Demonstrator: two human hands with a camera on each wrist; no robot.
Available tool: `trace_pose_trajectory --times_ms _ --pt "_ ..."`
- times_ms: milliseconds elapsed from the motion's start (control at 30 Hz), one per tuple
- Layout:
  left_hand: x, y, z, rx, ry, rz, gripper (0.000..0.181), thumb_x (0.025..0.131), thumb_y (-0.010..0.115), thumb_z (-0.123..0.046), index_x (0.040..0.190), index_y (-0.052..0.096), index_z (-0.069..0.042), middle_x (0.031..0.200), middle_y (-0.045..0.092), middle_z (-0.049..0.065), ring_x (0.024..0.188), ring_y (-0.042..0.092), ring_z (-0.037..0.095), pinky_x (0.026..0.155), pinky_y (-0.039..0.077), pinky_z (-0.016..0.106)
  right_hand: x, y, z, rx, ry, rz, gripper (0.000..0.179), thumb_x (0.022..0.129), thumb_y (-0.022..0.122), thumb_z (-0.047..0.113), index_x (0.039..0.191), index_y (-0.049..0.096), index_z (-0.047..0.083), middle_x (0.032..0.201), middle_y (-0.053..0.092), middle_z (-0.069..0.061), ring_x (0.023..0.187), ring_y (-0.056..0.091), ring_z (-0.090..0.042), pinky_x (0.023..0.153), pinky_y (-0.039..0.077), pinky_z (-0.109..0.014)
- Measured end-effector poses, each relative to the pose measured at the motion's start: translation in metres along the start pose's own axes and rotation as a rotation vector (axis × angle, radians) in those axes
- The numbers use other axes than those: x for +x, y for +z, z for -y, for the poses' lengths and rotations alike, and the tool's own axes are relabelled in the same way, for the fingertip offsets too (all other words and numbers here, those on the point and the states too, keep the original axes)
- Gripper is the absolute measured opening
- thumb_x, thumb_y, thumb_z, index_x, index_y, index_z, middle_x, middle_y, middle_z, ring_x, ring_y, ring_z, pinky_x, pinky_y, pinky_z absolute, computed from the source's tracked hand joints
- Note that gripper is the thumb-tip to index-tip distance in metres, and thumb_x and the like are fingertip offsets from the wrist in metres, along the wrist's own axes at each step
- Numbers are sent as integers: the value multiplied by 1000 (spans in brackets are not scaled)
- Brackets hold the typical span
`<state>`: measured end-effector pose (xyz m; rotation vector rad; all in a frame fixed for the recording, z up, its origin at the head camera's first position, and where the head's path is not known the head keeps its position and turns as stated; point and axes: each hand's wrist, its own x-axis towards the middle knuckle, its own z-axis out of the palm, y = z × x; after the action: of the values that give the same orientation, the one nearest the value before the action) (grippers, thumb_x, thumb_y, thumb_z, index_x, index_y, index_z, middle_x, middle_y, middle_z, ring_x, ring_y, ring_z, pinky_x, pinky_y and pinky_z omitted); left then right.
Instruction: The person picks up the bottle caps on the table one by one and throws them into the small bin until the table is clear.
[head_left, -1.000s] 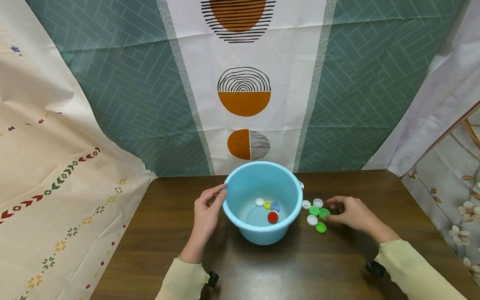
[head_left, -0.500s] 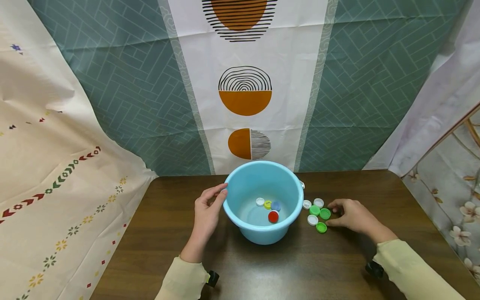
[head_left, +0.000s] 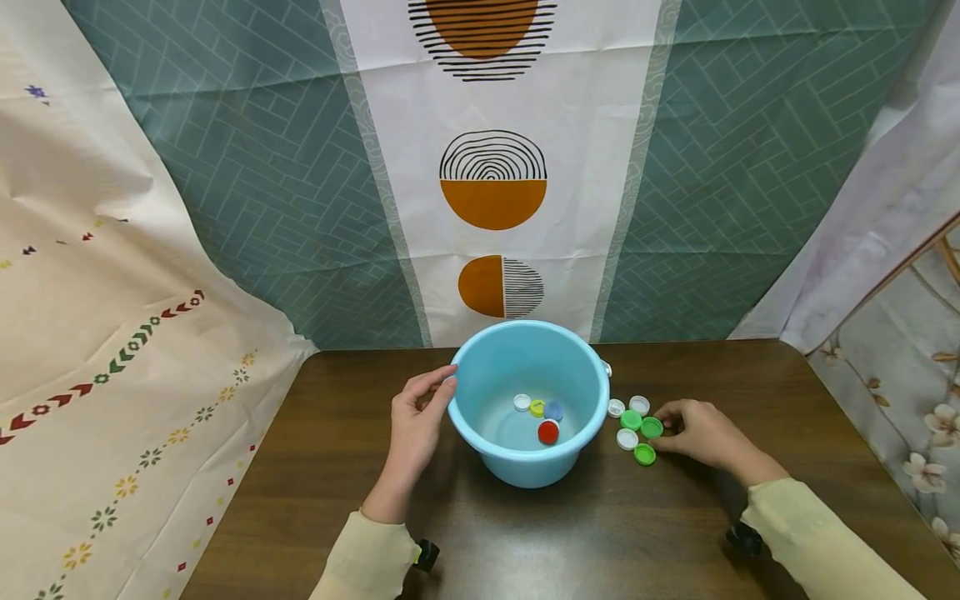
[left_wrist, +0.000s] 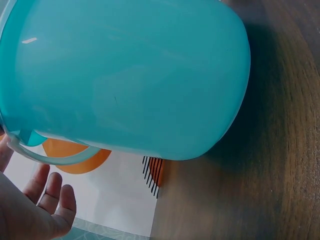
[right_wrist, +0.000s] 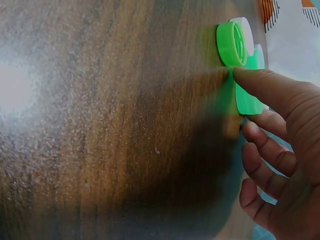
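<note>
A light blue bucket point(head_left: 528, 467) stands upright on the table. My left hand point(head_left: 415, 421) holds its left rim between thumb and fingers; in the left wrist view the other fingers point(left_wrist: 50, 192) extend beside the bucket's pale handle point(left_wrist: 55, 158). Right of the bucket lies a cluster of green and white bottle caps. My right hand point(head_left: 708, 435) pinches the rightmost green cap point(head_left: 652, 427) at its edges, thumb on the near side and index finger on the far side. A nearer green cap point(right_wrist: 231, 45) sits close to the thumb. Inside the bucket rest several caps, including a red cap point(head_left: 548, 432).
Three white caps, one of them nearest the front point(head_left: 627, 439), and another green cap point(head_left: 631, 420) lie between bucket and right hand. The dark wooden table point(head_left: 525, 550) meets a patterned cloth point(head_left: 720, 183) at the back.
My right thumb has shifted toward the near side of the rightmost green cap, and the hand has closed in around it. The left hand and the bucket have stayed in place.
</note>
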<state>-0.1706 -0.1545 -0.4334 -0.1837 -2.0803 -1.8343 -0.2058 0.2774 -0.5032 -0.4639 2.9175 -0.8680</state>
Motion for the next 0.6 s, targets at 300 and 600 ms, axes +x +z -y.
trace_pose_trajectory --times_ms 300,600 --pt "-6 1 -31 5 -11 20 25 94 66 -10 116 70 1 114 62 17 98 56 25 69 50 25 -1 0 2 12 29 16 33 76 84 34 97 74 10 86 64 2 79 56 -17 68 48 -36" --pt "-6 1 -34 23 -14 13 25 94 66 -10 116 70 1 113 63 17 97 57 23 67 50 24 0 -3 -5 8 23 -2 32 76 84 35 94 73 11 85 65 3 78 57 -15 69 49 -35"
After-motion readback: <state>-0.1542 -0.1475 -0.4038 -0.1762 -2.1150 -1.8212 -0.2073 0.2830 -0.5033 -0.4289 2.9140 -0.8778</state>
